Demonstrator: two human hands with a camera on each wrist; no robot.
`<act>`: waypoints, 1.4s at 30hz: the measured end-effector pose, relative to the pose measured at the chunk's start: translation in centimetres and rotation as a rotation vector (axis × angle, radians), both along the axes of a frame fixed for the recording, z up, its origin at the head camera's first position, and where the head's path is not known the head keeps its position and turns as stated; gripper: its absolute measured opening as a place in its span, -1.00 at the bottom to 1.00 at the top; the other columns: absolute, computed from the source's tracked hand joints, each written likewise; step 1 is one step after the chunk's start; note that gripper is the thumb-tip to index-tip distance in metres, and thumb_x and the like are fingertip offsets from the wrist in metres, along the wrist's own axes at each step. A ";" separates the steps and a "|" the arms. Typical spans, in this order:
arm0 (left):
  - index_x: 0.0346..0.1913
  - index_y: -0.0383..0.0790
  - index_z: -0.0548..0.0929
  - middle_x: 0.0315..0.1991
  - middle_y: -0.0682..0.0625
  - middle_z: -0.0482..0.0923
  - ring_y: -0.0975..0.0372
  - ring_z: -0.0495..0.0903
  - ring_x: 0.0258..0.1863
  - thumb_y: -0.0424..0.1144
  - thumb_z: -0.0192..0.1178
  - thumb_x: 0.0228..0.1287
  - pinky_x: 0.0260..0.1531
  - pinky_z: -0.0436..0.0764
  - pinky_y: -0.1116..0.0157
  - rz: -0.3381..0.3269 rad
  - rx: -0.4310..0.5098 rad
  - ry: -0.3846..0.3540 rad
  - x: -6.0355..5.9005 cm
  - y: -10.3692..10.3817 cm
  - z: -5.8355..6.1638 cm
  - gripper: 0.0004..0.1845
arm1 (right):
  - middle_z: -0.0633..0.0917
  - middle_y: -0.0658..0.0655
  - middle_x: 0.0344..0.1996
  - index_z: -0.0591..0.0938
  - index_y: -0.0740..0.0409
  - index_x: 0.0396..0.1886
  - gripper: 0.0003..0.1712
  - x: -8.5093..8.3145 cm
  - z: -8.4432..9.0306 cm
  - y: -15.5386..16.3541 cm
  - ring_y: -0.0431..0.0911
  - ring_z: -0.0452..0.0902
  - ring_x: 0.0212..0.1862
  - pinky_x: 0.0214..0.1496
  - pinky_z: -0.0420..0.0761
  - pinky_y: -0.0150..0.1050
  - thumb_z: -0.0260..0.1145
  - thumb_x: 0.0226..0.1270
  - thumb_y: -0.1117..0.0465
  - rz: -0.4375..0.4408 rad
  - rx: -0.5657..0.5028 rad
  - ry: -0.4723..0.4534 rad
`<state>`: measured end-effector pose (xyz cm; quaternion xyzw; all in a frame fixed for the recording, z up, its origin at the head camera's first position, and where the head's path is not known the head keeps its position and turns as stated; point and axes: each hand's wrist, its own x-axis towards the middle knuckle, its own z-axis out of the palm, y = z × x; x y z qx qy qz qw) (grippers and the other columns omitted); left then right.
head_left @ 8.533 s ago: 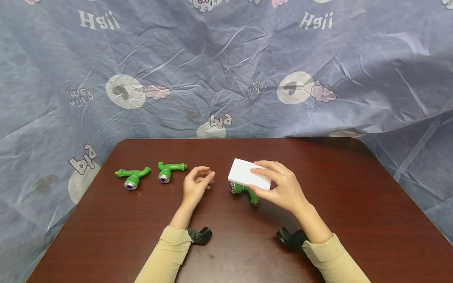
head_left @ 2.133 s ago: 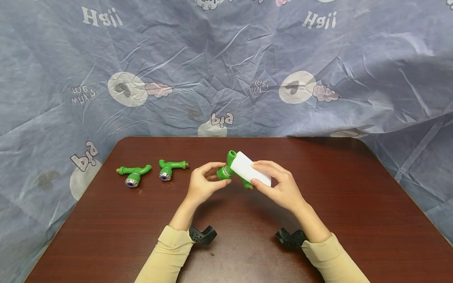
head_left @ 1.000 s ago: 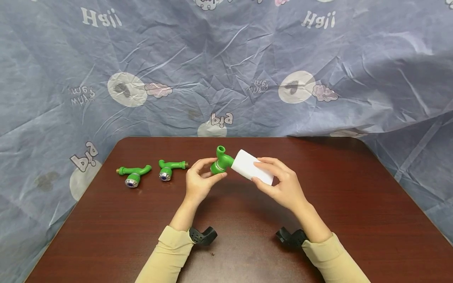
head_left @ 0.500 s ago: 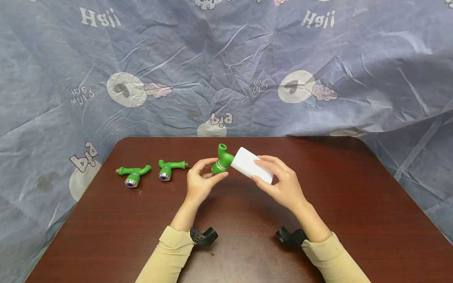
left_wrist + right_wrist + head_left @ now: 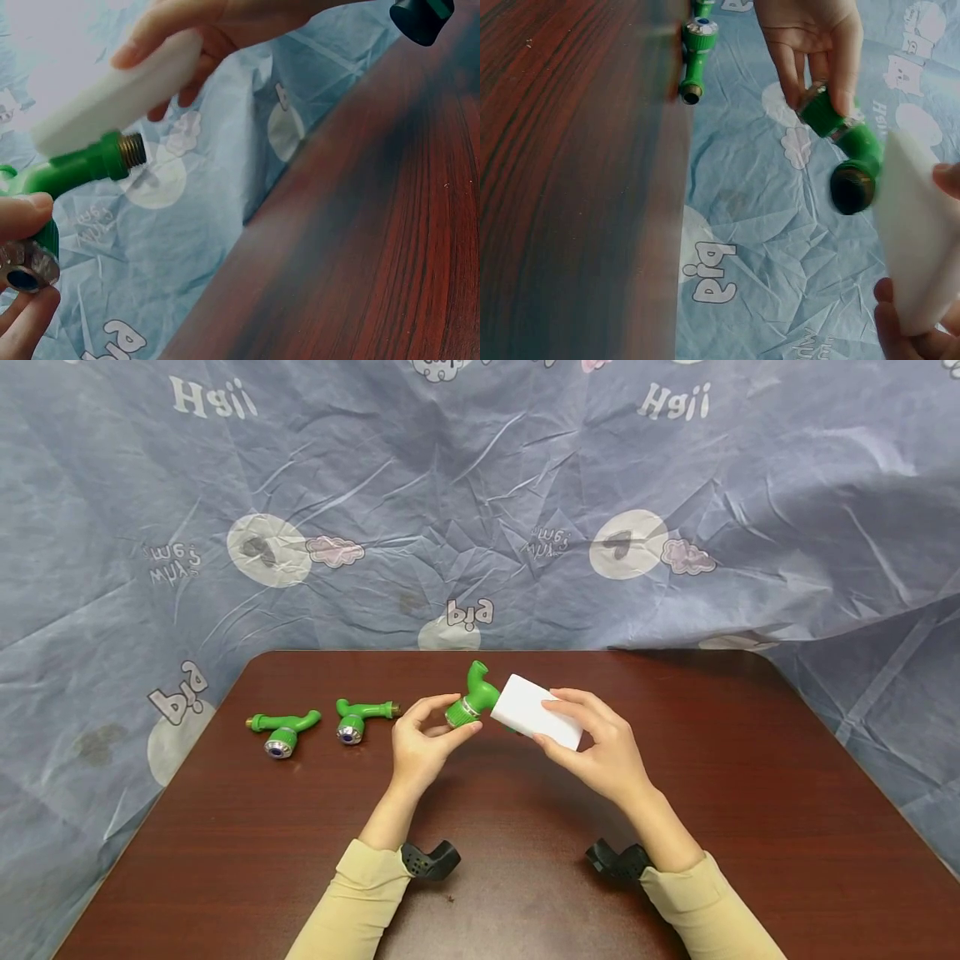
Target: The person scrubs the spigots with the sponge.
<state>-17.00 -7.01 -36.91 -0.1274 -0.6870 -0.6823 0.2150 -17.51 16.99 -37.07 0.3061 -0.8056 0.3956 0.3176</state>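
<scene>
Sleeves nearest, then both hands above the worktop (image 5: 525, 860): left hand (image 5: 420, 752) pinches a green tap (image 5: 472, 697) by its collar, right hand (image 5: 600, 752) clamps a white sponge (image 5: 536, 722) against it — wiping step, I judge; next calls for turning the tap. Two taps (image 5: 322, 727) lie beyond.

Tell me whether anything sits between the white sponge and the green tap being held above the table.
Nothing visible does. The right hand holds the white sponge directly against the green tap, which the left hand pinches at its knob end. Both are held above the table, apart from the two other taps.
</scene>
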 end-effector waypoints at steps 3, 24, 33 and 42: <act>-0.11 -0.53 0.62 -0.23 -0.31 0.56 -0.02 0.62 -0.30 -0.56 0.45 -0.19 -0.31 0.67 0.15 -0.002 0.013 0.020 0.0 0.0 -0.1 -0.56 | 0.63 0.08 -0.06 0.70 0.08 -0.14 -0.57 -0.1 -0.1 0.0 -0.06 0.55 -0.04 -0.18 0.45 -0.49 0.53 -0.12 0.25 -0.022 0.020 -0.017; -0.06 -0.49 0.59 -0.31 -0.34 0.58 0.09 0.60 -0.45 -0.61 0.42 -0.19 -0.37 0.63 0.35 -0.029 0.030 -0.040 0.5 0.4 0.3 -0.51 | 0.64 0.12 -0.06 0.70 0.13 -0.14 -0.55 0.0 -0.2 -0.4 -0.01 0.57 -0.05 -0.16 0.43 -0.53 0.53 -0.16 0.27 -0.009 -0.018 0.069; -0.07 -0.48 0.58 -0.33 -0.31 0.60 -0.04 0.62 -0.44 -0.58 0.44 -0.19 -0.34 0.66 0.25 -0.050 -0.001 -0.054 0.7 0.6 0.4 -0.52 | 0.64 0.14 -0.05 0.70 0.16 -0.14 -0.53 -0.1 -0.3 -0.7 0.01 0.58 -0.07 -0.13 0.45 -0.48 0.53 -0.18 0.28 0.000 -0.028 0.163; -0.12 -0.56 0.59 -0.22 -0.31 0.56 -0.05 0.60 -0.30 -0.65 0.43 -0.26 -0.28 0.64 0.05 -0.102 -0.033 0.086 0.7 1.1 0.1 -0.52 | 0.64 0.12 -0.07 0.71 0.12 -0.15 -0.57 -0.2 -0.7 -0.7 0.01 0.57 -0.08 -0.27 0.54 -0.13 0.51 -0.12 0.14 -0.235 0.042 0.098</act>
